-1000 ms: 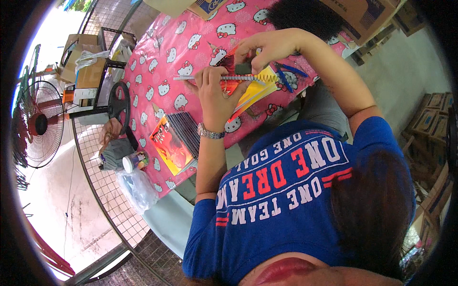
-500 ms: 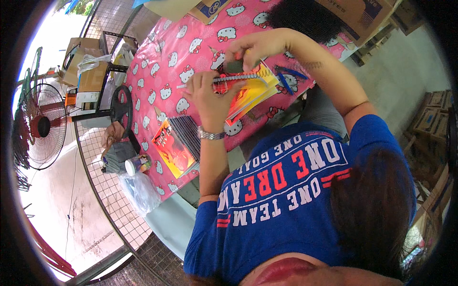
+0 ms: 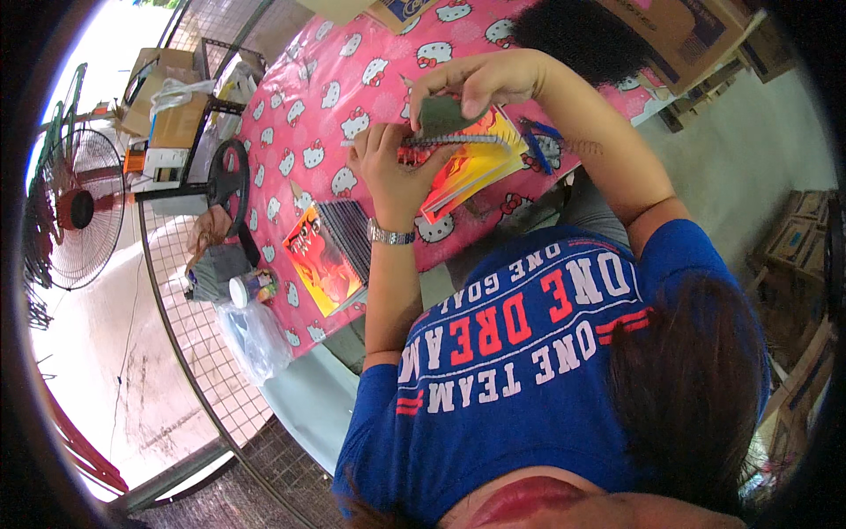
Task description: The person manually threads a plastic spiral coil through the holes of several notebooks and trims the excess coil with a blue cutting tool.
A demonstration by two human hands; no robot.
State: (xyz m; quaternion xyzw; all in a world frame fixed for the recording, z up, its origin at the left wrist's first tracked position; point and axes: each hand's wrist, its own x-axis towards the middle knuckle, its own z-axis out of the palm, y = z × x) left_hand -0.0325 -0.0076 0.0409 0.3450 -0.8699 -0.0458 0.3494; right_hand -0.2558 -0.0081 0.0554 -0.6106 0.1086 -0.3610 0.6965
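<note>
A notebook (image 3: 485, 163) with a yellow and red cover lies on the pink table at mid-view, and a thin spiral coil (image 3: 471, 138) runs along its far edge. My left hand (image 3: 392, 167) grips the left end of that bound edge, thumb over the cover and fingers behind. Just beyond the coil, my right hand (image 3: 483, 81) is closed on a dark green flat piece (image 3: 443, 115), held against or just above the coil. Whether it touches is hard to tell. Left of my left forearm rests a stack of similar notebooks (image 3: 322, 264) with dark bound edges.
Blue pen-like sticks (image 3: 539, 148) lie right of the notebook. A heap of black coils (image 3: 577, 40) and a cardboard box (image 3: 679, 35) sit at the far right. A white-lidded jar (image 3: 242, 289) and plastic bag (image 3: 256, 339) stand at the table's left edge, near a fan (image 3: 84, 210).
My right hand has turned, so more of the green piece's face shows. The left hand keeps its hold on the notebook. The whole view has shifted slightly.
</note>
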